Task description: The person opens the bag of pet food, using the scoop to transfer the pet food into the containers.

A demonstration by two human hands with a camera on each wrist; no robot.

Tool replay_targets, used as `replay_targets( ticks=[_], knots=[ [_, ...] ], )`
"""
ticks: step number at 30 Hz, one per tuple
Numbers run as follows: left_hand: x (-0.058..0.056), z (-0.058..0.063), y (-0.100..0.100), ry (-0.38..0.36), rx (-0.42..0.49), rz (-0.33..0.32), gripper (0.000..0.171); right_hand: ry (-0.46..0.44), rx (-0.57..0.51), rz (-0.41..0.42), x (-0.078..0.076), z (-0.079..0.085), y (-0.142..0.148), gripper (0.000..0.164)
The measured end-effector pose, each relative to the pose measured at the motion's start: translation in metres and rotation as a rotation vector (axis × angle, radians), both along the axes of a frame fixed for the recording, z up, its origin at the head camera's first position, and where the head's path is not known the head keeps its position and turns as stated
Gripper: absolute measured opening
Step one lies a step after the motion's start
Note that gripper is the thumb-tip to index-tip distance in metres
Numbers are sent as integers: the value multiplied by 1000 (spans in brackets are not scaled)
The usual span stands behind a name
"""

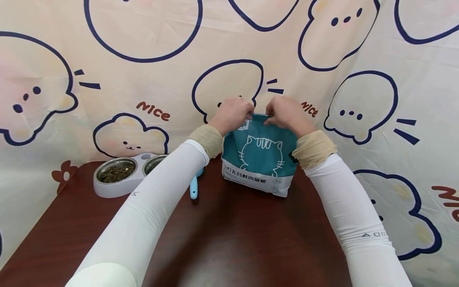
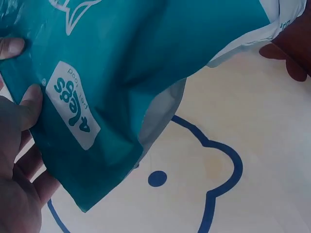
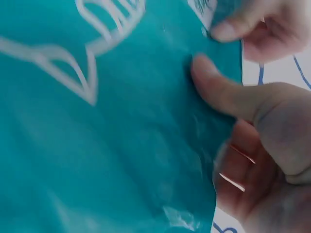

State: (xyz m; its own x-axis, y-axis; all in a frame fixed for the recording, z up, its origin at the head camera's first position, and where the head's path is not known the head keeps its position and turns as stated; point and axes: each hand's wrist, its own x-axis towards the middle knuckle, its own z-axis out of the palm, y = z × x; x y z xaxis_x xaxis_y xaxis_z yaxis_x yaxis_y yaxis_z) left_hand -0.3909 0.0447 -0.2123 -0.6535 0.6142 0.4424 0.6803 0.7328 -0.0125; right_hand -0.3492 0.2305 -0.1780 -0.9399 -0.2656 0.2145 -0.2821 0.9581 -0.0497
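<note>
While the teal cat-food bag (image 1: 259,157) stands upright on the desk (image 1: 229,239), the left hand (image 1: 231,113) and right hand (image 1: 285,113) each pinch its top edge, steadying it. Feeding bowls (image 1: 122,177) sit far left, within reach.

One teal cat-food bag (image 1: 259,157), two hands (image 1: 232,113) gripping its top, one double feeder (image 1: 118,181) with two steel bowls (image 1: 115,171), and apparently one blue scoop (image 1: 194,188), half hidden.
</note>
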Motion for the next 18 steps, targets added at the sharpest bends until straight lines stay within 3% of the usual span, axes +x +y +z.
replay_targets(
  ticks=[4,7,10,14,18],
  knots=[
    [-2,1,-2,4,-28,58,23,155,13,32,-12,-12,-2,20],
    [-4,3,-5,-32,-30,75,23,198,11,39,-22,-14,-4,19],
    [-8,4,-7,-39,-13,66,24,183,-5,57,-31,-11,-7,20],
    [-13,2,-5,-9,59,46,24,95,-60,79,-41,-6,-10,25],
    [-14,-1,0,13,97,73,24,10,-104,84,-44,-1,-6,26]
  ],
)
